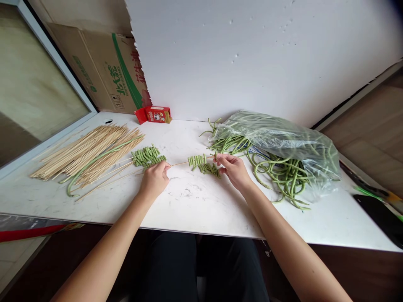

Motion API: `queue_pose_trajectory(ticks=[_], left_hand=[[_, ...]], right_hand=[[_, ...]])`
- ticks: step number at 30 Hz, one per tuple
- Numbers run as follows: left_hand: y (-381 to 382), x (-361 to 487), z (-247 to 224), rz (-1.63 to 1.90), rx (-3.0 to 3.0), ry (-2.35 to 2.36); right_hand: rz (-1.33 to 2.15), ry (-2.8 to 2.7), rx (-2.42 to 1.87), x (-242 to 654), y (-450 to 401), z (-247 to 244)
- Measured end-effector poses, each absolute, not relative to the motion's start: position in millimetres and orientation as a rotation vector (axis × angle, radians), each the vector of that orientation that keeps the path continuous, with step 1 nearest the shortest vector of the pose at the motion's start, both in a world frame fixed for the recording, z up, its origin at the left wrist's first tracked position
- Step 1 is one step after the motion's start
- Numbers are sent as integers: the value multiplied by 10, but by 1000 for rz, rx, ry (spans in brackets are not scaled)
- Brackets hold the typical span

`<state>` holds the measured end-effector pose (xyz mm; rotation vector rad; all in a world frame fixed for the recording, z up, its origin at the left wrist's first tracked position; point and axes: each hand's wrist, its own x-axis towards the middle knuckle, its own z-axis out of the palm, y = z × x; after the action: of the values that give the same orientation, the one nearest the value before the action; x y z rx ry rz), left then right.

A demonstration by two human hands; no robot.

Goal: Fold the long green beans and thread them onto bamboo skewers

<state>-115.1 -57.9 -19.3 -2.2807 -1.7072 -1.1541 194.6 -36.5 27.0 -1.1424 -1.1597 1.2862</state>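
Observation:
My left hand [155,179] pinches a thin bamboo skewer [179,164] that points to the right. Short green bean pieces [197,160] sit crosswise in a row along its right part. At the skewer's right end my right hand [235,170] is closed, thumb and finger pinching a small bean piece [215,156]. Just below the skewer, more cut pieces [208,168] lie on the white table. Beyond my left hand rest several skewers loaded with bean pieces [146,155], their bare sticks pointing left.
A pile of bare skewers [91,147] lies at left, with a long bean [103,154] across it. At right, whole long beans [291,176] spill from a clear plastic bag [283,132]. A red box [159,114] stands at the back; a black object [378,216] lies far right.

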Motion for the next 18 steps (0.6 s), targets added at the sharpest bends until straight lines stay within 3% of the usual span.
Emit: queue_pose_trajectory(ticks=[18], left_hand=[[-571,-1188,-205,-1196,-2315,-1659]], right_hand=[[1358,-1113,-1121,1915,-369,229]])
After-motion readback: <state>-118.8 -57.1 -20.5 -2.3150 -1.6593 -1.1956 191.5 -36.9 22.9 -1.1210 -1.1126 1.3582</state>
